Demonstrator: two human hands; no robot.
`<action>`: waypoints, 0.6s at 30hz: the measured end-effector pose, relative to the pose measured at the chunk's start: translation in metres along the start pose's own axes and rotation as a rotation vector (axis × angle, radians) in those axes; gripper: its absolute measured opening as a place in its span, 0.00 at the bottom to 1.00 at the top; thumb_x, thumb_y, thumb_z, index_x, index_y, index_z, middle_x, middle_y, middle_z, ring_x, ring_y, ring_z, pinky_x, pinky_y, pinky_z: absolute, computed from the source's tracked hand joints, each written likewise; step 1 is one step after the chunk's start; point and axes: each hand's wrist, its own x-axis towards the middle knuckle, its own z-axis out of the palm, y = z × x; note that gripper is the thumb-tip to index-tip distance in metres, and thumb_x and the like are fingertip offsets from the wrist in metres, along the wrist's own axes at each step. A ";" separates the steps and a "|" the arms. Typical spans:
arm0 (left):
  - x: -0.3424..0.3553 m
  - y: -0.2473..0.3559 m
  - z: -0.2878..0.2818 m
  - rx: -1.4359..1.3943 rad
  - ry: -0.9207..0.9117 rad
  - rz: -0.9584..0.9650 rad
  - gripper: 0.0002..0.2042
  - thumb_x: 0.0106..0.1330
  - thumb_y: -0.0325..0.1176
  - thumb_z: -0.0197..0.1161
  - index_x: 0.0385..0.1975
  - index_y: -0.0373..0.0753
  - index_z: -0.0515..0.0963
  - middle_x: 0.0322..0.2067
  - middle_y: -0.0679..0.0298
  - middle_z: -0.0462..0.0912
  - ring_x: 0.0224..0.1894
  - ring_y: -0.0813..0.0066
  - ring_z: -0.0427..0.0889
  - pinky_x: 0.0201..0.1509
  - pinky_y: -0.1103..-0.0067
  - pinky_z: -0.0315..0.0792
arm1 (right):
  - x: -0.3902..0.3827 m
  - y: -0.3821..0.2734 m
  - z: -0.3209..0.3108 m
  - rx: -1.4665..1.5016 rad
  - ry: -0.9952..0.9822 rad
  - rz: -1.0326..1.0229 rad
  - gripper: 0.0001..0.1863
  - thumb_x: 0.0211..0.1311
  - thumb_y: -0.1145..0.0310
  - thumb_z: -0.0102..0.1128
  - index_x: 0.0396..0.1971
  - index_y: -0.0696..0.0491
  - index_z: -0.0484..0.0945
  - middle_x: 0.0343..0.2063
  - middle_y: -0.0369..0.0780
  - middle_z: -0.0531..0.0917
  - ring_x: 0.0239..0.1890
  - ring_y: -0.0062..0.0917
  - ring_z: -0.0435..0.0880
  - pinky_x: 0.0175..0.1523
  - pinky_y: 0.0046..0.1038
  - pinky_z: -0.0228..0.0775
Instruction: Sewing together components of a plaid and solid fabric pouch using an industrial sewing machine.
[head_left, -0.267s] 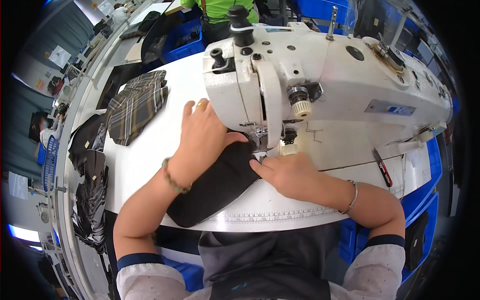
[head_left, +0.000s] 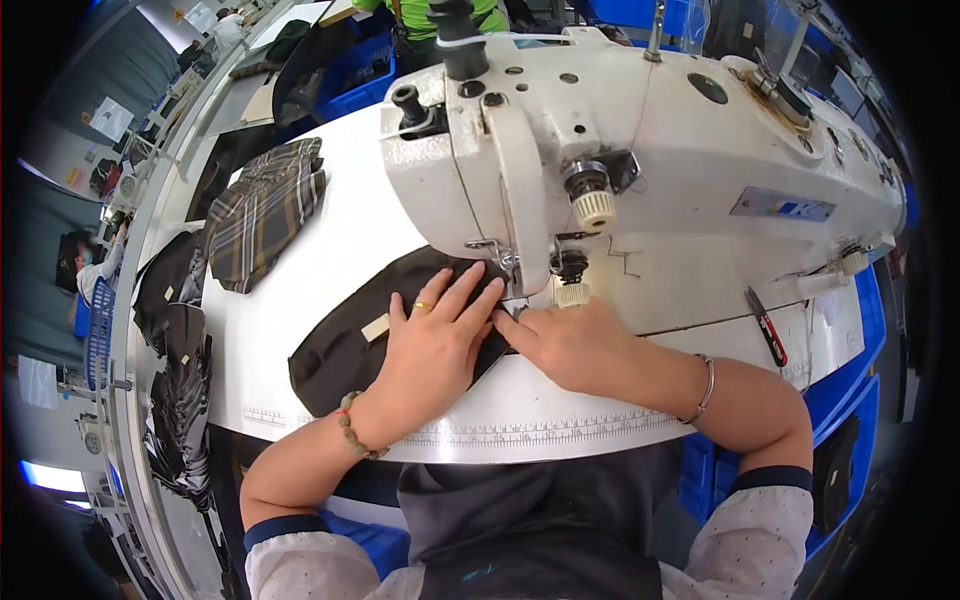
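Note:
A dark brown fabric piece [head_left: 345,345] with a small pale label lies on the white sewing table, its right end by the presser foot of the sewing machine [head_left: 470,180]. My left hand [head_left: 435,345] rests flat on this fabric, fingers stretched toward the needle area and slightly apart. Close beside the presser foot, my right hand [head_left: 575,345] is closed, thumb and fingers pinching the fabric's right edge. Its curled fingers are partly hidden behind the machine's tension knob. The needle tip is too small to make out.
A plaid fabric piece [head_left: 265,215] lies at the table's left. Dark fabric pieces [head_left: 180,390] hang in a heap beyond that edge. A red and black cutter [head_left: 767,328] lies at the right. A printed ruler [head_left: 540,430] runs along the front edge. Blue bins [head_left: 840,460] stand right.
My left hand has moved down and to the right and now lies flat on the fabric. The fabric has swung leftward and shows its label. My right hand has barely shifted.

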 end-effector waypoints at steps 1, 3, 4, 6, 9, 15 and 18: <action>0.001 -0.001 0.002 0.034 -0.003 0.001 0.23 0.64 0.29 0.65 0.61 0.41 0.75 0.60 0.53 0.76 0.55 0.54 0.76 0.56 0.58 0.70 | 0.000 0.002 0.001 0.000 -0.002 0.002 0.15 0.59 0.71 0.56 0.44 0.60 0.81 0.19 0.36 0.78 0.20 0.26 0.81 0.22 0.29 0.71; 0.007 -0.006 0.004 0.023 0.003 0.007 0.22 0.64 0.30 0.64 0.60 0.41 0.76 0.60 0.53 0.76 0.55 0.53 0.76 0.56 0.56 0.69 | -0.001 0.007 0.006 -0.042 0.003 -0.006 0.14 0.60 0.71 0.57 0.45 0.60 0.80 0.16 0.38 0.77 0.18 0.29 0.81 0.21 0.31 0.71; 0.012 -0.009 0.006 0.015 0.009 0.012 0.20 0.65 0.30 0.64 0.59 0.41 0.77 0.59 0.53 0.77 0.56 0.52 0.75 0.55 0.54 0.69 | -0.001 0.012 0.010 -0.044 -0.001 -0.003 0.14 0.60 0.71 0.57 0.45 0.60 0.80 0.16 0.38 0.77 0.18 0.29 0.81 0.21 0.31 0.71; 0.028 -0.018 0.012 -0.032 0.074 0.042 0.13 0.66 0.32 0.64 0.49 0.39 0.80 0.48 0.53 0.81 0.49 0.51 0.78 0.50 0.57 0.70 | -0.002 0.019 0.015 -0.063 -0.004 0.052 0.12 0.60 0.71 0.58 0.42 0.59 0.80 0.16 0.39 0.78 0.17 0.33 0.81 0.21 0.33 0.71; 0.040 -0.039 0.023 -0.191 0.047 0.137 0.08 0.68 0.34 0.64 0.33 0.36 0.77 0.23 0.54 0.76 0.29 0.51 0.78 0.33 0.64 0.69 | 0.004 0.016 0.007 -0.145 -0.037 0.107 0.15 0.59 0.71 0.59 0.45 0.59 0.80 0.18 0.40 0.80 0.18 0.35 0.82 0.22 0.35 0.73; 0.051 -0.054 0.019 -0.345 -0.028 0.234 0.11 0.68 0.38 0.65 0.31 0.37 0.78 0.22 0.55 0.76 0.26 0.53 0.77 0.31 0.66 0.69 | 0.001 0.010 0.001 -0.131 -0.037 0.079 0.20 0.56 0.74 0.58 0.50 0.59 0.80 0.17 0.40 0.80 0.18 0.34 0.82 0.24 0.36 0.73; 0.054 -0.059 0.021 -0.379 -0.011 0.257 0.11 0.67 0.39 0.66 0.31 0.37 0.80 0.23 0.55 0.77 0.26 0.54 0.77 0.31 0.67 0.70 | 0.000 0.010 0.004 -0.060 -0.024 0.116 0.19 0.55 0.73 0.58 0.49 0.59 0.81 0.16 0.40 0.79 0.17 0.33 0.81 0.22 0.35 0.72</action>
